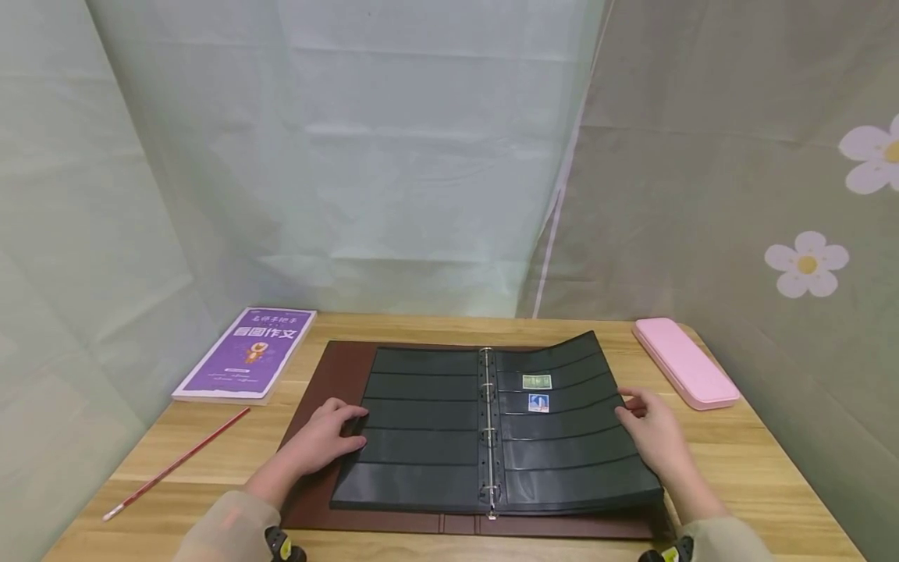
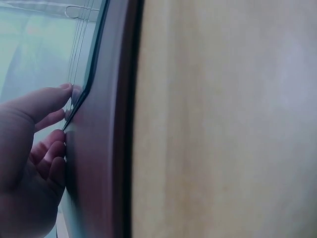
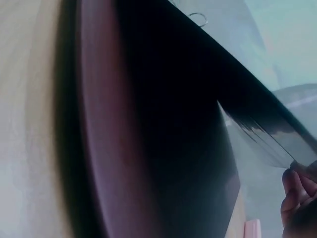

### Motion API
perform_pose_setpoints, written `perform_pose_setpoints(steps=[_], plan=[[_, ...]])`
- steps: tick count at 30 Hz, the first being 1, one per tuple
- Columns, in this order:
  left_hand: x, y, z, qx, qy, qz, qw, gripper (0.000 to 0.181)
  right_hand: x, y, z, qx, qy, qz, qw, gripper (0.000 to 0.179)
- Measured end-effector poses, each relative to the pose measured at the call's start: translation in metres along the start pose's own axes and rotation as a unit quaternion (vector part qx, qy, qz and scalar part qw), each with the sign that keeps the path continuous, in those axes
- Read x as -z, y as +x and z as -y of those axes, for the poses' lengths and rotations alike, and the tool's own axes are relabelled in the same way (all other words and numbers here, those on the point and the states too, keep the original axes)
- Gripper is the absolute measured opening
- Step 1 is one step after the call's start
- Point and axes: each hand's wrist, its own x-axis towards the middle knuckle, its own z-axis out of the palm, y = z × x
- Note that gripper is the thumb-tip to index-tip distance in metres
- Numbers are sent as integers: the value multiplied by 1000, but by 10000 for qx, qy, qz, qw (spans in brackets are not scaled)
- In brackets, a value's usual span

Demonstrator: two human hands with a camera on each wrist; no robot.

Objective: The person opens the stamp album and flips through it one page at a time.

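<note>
A stamp album with a brown cover lies spread on the table, its black pocket pages held by a ring binding. At the left page's outer edge is my left hand, thumb and fingers apart, fingertips resting right at the edge. My right hand pinches the outer edge of the right page, which curves up from the cover. In the right wrist view the raised black sheet leads to the fingertips. A green stamp and a blue stamp sit in its upper pockets.
To the left lie a purple book and a red pencil with a white end. A pink pencil case stands at the back right, beyond the right hand. Hanging cloth closes in the table's back and sides.
</note>
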Motion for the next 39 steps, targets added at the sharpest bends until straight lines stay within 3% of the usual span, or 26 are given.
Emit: perform_pose_setpoints(steps=[4,10,15,26,32,39], plan=[[0,0,1,-13,14,-4,10000,44,2,1,4,51,-21,-42,10000,32],[0,1,2,-50,33,-17,10000,44,5,2,7,-221,145,68,9996,34],[1,1,1,-78,4,41,10000,44,10,4,11,-328,789,131,9963,39],[9,12,-3,-133,-210,76,9997,48,21,10,24,-338,2023,550,9772,48],[13,16,-11,-22,-227,55,9997,51,24,15,33,-255,1885,647,9796,51],[20,21,-21,-204,-378,59,9991,55,27,19,42,-173,1666,646,9838,51]])
